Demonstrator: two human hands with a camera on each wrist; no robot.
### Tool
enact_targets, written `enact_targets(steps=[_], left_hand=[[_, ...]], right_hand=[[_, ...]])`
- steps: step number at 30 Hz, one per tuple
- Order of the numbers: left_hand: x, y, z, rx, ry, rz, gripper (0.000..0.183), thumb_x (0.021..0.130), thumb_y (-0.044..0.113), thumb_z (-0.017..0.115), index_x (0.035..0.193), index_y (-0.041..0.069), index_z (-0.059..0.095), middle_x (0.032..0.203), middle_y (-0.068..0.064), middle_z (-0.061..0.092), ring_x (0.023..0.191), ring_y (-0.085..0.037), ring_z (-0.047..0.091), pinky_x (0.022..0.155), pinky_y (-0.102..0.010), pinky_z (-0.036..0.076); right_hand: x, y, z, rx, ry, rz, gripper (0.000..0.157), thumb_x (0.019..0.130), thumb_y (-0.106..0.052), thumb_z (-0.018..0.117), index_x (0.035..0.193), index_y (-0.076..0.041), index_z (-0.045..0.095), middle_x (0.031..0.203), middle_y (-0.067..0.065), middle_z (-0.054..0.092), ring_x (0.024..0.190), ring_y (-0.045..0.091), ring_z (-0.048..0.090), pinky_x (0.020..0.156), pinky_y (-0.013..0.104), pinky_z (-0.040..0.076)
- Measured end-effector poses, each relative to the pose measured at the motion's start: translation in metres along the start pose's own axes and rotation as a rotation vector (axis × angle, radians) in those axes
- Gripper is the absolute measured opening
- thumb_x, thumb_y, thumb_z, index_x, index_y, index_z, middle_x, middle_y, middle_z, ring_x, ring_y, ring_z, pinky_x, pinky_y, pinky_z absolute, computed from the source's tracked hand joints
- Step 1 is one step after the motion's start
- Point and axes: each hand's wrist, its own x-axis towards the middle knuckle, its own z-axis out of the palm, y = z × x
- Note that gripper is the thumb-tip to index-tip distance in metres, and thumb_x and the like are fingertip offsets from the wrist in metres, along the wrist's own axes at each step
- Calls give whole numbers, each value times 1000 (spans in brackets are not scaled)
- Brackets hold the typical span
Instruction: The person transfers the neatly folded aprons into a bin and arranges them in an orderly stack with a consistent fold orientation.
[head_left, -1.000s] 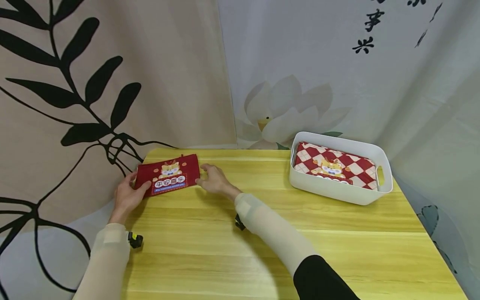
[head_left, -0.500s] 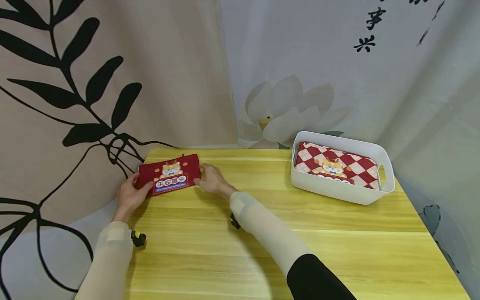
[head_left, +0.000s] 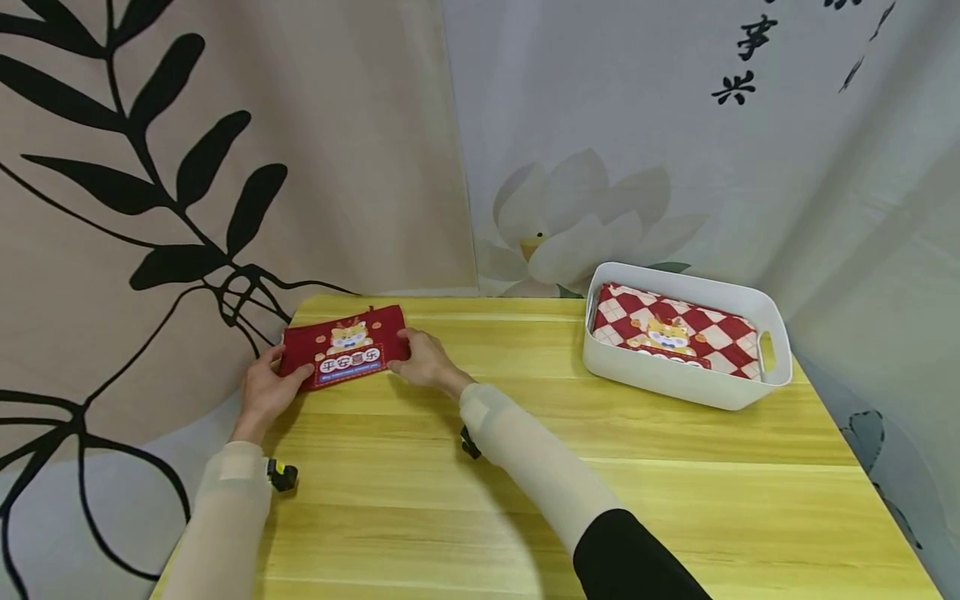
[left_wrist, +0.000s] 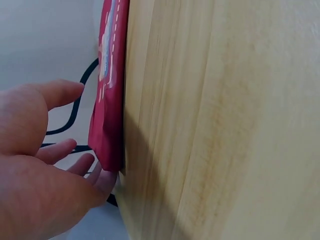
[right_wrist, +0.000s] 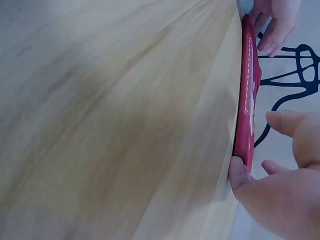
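A flat red pouch (head_left: 347, 347) with a cartoon animal and white lettering lies near the table's back left corner. At its left end is my left hand (head_left: 268, 390), thumb over the near corner in the head view. The left wrist view shows this thumb (left_wrist: 67, 93) raised off the pouch and the other fingers relaxed beside its end. My right hand (head_left: 426, 360) touches the opposite end. In the right wrist view, one fingertip (right_wrist: 239, 170) meets the pouch's edge while the other digits stand apart from it.
A white handled basket (head_left: 675, 385) stands at the back right of the wooden table (head_left: 525, 492). In it lies a red-and-white checkered pouch (head_left: 708, 333) with a similar cartoon. Printed curtains (head_left: 360, 150) hang right behind the table.
The pouch and my left hand have shifted slightly to the right. My right hand stays at the pouch's right end. The whole head view has also drifted a little.
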Motion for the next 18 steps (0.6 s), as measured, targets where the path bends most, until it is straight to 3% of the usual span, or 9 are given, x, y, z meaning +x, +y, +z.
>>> enact_targets(steps=[5,11,18], left_hand=[[-1,-2,1,-50,5,-8,82,108,27,75,174,-2,35,175,-33,44,155,-51,51,130,-65,46],[-2,-4,4,-110,-1,-39,85,106,19,78,174,-1,33,175,-33,44,159,-51,50,132,-63,46],[-1,-5,5,-184,-41,-76,83,105,16,79,174,0,35,173,-31,49,158,-49,53,129,-62,50]], right_hand=[[-2,3,-2,29,16,9,70,108,-18,77,170,-5,47,157,18,67,137,30,72,113,39,64],[-2,4,-4,68,54,50,69,106,-13,79,169,-5,49,163,18,64,143,31,69,118,41,61],[-5,4,-8,151,86,94,66,105,-5,77,166,-2,51,155,22,69,138,34,72,113,43,65]])
